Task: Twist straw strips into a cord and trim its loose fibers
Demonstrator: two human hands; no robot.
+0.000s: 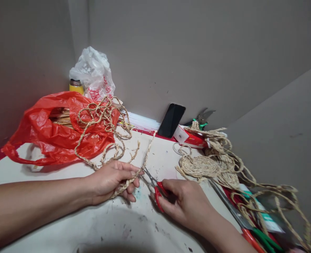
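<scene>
My left hand [112,180] lies on the white table, fingers closed around a braided straw rope [106,121] that runs back in loops over the red bag. My right hand [183,200] grips small red-handled scissors [157,188]. Their blades point left and meet the rope right at my left fingertips. A thinner strand of the rope stretches from the blades toward the back wall.
A red plastic bag [52,135] with sticks sits at the left; behind it are a white plastic bag [93,72] and a yellow bottle [76,86]. A black phone [171,120] leans on the wall. Coiled straw braid [200,166], green-handled shears [201,119] and more tools crowd the right side.
</scene>
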